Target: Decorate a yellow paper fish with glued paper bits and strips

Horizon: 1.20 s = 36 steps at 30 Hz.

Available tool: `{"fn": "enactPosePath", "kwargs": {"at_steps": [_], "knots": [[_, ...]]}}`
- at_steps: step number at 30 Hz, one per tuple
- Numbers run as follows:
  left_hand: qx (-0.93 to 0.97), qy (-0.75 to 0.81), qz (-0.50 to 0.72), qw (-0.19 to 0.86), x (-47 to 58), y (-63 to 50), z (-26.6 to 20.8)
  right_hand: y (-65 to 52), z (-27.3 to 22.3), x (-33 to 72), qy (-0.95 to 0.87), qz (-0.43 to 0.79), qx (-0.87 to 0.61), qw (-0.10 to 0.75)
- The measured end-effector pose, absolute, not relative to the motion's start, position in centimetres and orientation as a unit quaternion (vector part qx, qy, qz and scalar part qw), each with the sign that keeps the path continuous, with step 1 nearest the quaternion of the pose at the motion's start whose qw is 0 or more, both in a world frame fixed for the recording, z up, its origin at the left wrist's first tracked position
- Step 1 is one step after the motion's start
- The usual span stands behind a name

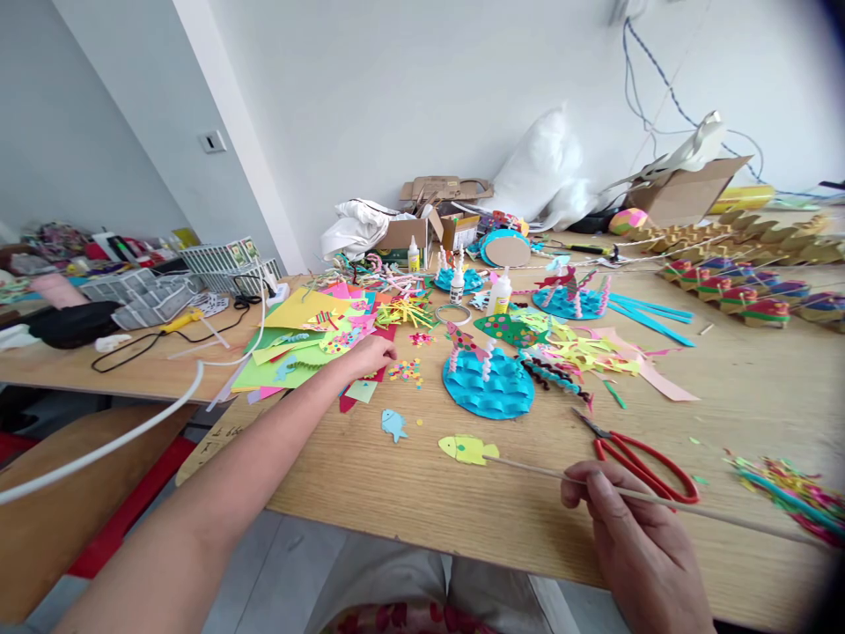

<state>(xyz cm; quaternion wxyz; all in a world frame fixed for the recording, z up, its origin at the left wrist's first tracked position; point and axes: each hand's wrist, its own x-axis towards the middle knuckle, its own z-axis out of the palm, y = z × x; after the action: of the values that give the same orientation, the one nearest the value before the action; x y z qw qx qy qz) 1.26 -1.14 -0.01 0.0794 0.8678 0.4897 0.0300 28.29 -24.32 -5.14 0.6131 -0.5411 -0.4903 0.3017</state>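
My right hand [640, 537] grips a long thin wooden stick [541, 468], held between thumb and fingers. The stick's far tip meets the tail of a yellow-green paper fish [464, 448] lying on the table. My left hand [373, 354] is stretched out over the edge of the coloured paper pile, its fingers curled together; whatever they hold is hidden. Small paper dots [406, 372] lie scattered just right of it. A light blue paper fish [394, 424] lies nearer me. Red-handled scissors [637, 458] rest beyond my right hand.
A blue egg-carton base [488, 387] carries a paper fish and pipe cleaners. Glue bottles [500, 292] stand behind it. Coloured paper sheets [290, 328] spread to the left. Shredded paper [789, 493] lies at right, with painted carton strips [732, 286] farther back. A white cable [165, 409] crosses the left side.
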Motion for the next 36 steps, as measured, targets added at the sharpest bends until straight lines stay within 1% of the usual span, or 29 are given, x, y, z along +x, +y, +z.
{"fn": "enactPosePath", "kwargs": {"at_steps": [8, 20, 26, 36], "knots": [[0.878, 0.469, -0.003, 0.091, 2.4, -0.8, -0.7, -24.3, -5.4, 28.4, -0.483, 0.307, -0.540, 0.617], [0.912, 0.408, -0.029, 0.002, 3.4, -2.2, 0.8, -24.3, -5.4, 28.4, -0.477, 0.320, -0.532, 0.622], [0.919, 0.392, -0.041, -0.032, 3.6, -2.3, 0.4, -24.4, -5.5, 28.4, -0.477, 0.329, -0.518, 0.630], [0.908, 0.416, -0.021, -0.034, 2.9, -1.5, -0.7, -24.3, -5.7, 28.4, -0.469, 0.333, -0.510, 0.640]]}}
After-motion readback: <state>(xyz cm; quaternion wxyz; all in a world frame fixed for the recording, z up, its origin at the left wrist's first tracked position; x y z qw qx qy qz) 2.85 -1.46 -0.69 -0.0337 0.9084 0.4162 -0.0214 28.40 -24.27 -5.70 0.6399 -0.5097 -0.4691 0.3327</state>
